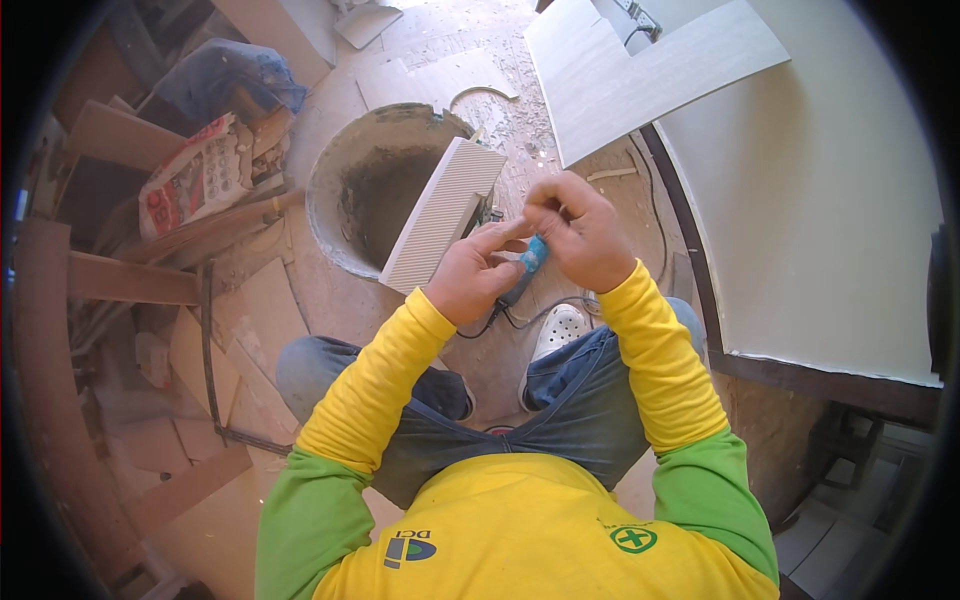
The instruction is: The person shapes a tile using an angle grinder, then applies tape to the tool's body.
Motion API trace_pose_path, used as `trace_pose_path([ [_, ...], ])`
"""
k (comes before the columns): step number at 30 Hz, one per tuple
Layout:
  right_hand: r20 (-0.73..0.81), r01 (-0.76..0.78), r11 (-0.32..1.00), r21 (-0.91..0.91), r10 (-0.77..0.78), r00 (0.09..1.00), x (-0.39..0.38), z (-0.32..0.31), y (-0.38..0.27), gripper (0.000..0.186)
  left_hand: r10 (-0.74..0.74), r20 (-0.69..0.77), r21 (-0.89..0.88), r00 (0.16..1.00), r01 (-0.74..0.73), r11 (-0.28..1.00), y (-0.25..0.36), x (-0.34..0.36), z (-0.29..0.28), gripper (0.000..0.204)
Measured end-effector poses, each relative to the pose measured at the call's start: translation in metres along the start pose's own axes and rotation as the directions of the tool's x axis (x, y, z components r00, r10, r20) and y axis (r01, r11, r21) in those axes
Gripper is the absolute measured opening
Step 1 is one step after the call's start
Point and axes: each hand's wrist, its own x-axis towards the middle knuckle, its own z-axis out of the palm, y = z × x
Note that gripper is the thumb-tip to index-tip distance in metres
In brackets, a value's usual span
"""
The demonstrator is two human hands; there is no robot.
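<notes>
My left hand (470, 278) is closed beside a slim corded power tool with a blue-wrapped body (532, 257), its thumb and fingers against it. Just above, my right hand (578, 232) pinches at the upper end of that tool, fingertips meeting those of the left; whatever is between them is hidden. Behind both hands a ridged beige tile strip (432, 215) leans over the rim of a dirty mortar bucket (335, 175). The tool's black cord curves down near my white clog (557, 328).
Upper right, a large L-cut pale tile (690, 55) sits beside a cream panel (805, 240) with a dark edge, near a socket strip (640, 20). At left are wooden frames (40, 380), boards, a torn sack (190, 185) and blue plastic (215, 85). Tile offcuts (410, 80) lie beyond the bucket.
</notes>
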Motion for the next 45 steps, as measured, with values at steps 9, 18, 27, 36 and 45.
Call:
trace_pose_path([
  [9, -0.107, -0.207, 0.975, 0.083, 0.215, 0.971, 0.000, -0.009, 0.003, 0.022, -0.126, 0.095, -0.386, 0.988, 0.153, 0.910, 0.009, 0.001, -0.003, 0.044],
  [18, -0.116, -0.229, 0.947, 0.227, 0.260, 0.959, 0.001, -0.005, 0.005, 0.025, 0.112, -0.125, -0.277, 0.986, -0.143, 0.950, 0.017, 0.000, 0.006, 0.036],
  [27, -0.094, -0.260, 0.937, 0.231, 0.288, 0.953, 0.003, -0.003, 0.009, 0.026, 0.362, -0.232, -0.121, 0.903, -0.396, 0.910, 0.015, -0.001, -0.009, 0.022],
  [36, -0.093, -0.263, 0.942, 0.207, 0.286, 0.954, 0.004, -0.001, 0.010, 0.027, 0.416, -0.317, 0.107, 0.853, -0.403, 0.909, 0.021, 0.001, -0.002, 0.045],
  [45, -0.087, -0.266, 0.942, 0.204, 0.288, 0.954, 0.005, -0.003, 0.007, 0.025, 0.408, -0.302, 0.097, 0.861, -0.398, 0.912, 0.016, 0.001, -0.004, 0.078],
])
